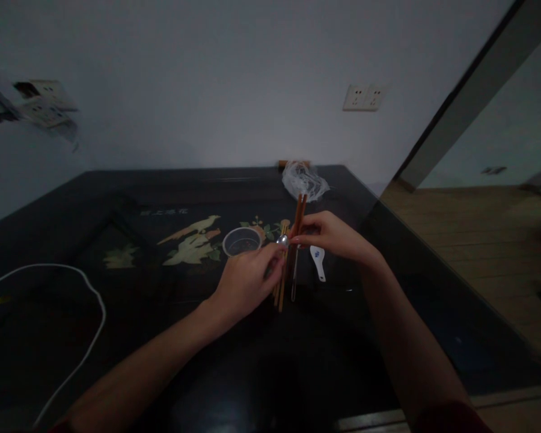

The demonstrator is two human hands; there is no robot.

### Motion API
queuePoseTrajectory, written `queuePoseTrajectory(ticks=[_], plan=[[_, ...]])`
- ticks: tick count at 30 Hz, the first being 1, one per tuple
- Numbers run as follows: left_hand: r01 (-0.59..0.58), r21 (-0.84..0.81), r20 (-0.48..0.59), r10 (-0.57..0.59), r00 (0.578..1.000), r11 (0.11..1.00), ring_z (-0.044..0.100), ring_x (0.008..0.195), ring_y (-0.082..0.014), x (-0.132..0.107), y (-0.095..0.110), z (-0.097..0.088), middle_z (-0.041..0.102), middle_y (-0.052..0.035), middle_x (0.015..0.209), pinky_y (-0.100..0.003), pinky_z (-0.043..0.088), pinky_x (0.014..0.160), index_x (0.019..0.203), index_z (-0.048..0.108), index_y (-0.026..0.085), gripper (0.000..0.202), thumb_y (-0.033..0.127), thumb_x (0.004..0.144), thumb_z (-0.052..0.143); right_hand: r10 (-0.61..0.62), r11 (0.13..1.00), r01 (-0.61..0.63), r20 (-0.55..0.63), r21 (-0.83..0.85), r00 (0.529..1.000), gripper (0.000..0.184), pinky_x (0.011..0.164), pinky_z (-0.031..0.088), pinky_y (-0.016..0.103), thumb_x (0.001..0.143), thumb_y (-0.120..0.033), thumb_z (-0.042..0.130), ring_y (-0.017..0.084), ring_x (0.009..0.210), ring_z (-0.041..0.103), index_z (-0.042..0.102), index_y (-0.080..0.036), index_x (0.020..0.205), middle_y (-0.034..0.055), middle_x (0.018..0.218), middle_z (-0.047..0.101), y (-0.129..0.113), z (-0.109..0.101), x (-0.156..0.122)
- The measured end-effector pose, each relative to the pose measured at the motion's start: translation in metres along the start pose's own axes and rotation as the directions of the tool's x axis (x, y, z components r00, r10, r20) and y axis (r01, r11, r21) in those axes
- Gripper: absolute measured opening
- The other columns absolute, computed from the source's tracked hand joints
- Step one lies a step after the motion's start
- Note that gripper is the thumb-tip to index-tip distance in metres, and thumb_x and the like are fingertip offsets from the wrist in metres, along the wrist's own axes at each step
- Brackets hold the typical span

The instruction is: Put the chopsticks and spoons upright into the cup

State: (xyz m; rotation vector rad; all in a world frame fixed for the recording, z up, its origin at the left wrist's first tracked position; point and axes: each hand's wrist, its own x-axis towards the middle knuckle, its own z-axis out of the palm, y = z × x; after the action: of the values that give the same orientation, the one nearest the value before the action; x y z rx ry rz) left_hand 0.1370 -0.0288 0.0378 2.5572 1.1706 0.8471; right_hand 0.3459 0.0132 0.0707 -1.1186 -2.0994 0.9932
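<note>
My left hand (250, 273) is closed, thumb and fingers pinched at a shiny metal spoon (282, 240) whose bowl shows above the fingertips. In my closed right hand (327, 234) is a pair of reddish-brown chopsticks (300, 210), tilted and pointing up past the fingers. Light wooden chopsticks (278, 296) run beside and behind the left fingers; whether that hand touches them I cannot tell. A thin metal handle (294, 282) shows just right of them. Below the right hand lies a white spoon with a blue mark (318, 261). A round clear-looking bowl (242, 240) stands behind my left hand.
A crumpled clear plastic bag (304, 180) lies at the back of the dark glossy table (130, 337), with a brown object (283, 163) behind it. A white cable (100, 300) curves across the left side. Wall sockets (363, 97) are above the table.
</note>
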Motion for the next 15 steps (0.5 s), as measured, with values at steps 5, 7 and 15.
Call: queuePoseTrajectory(ticks=[5, 7, 15], plan=[[-0.178, -0.107, -0.318, 0.136, 0.938, 0.978, 0.062, 0.095, -0.0171, -0.021, -0.031, -0.016, 0.066, -0.0025, 0.097, -0.036, 0.049, 0.088, 0.100, 0.059, 0.023, 0.017, 0.016, 0.089, 0.047, -0.018, 1.000, 0.018, -0.018, -0.017, 1.000, 0.016, 0.068, 0.050, 0.029, 0.078, -0.027, 0.066, 0.017, 0.074, 0.066, 0.071, -0.015, 0.086, 0.0056, 0.082, 0.071, 0.001, 0.000, 0.001], [-0.145, -0.153, -0.457, 0.060, 0.887, 0.978, 0.057, 0.105, -0.0195, -0.034, -0.051, -0.009, 0.060, -0.0041, 0.107, -0.041, 0.045, 0.095, 0.105, 0.056, 0.024, 0.020, 0.018, 0.087, 0.050, -0.009, 1.000, 0.008, -0.023, -0.022, 1.000, 0.015, 0.068, 0.050, 0.029, 0.078, -0.027, 0.066, 0.017, 0.074, 0.066, 0.071, -0.016, 0.086, 0.0052, 0.083, 0.071, 0.001, 0.001, 0.001], [0.152, -0.475, -0.329, -0.335, 0.883, 0.867, 0.038, 0.129, -0.0260, -0.054, -0.109, 0.048, 0.036, -0.0128, 0.138, -0.046, 0.034, 0.107, 0.138, 0.024, 0.025, 0.074, 0.034, 0.077, 0.066, -0.002, 1.000, 0.001, -0.051, -0.016, 0.999, 0.015, 0.069, 0.051, 0.030, 0.076, -0.029, 0.067, 0.018, 0.075, 0.065, 0.070, -0.016, 0.082, 0.0052, 0.081, 0.070, -0.003, 0.009, 0.004]])
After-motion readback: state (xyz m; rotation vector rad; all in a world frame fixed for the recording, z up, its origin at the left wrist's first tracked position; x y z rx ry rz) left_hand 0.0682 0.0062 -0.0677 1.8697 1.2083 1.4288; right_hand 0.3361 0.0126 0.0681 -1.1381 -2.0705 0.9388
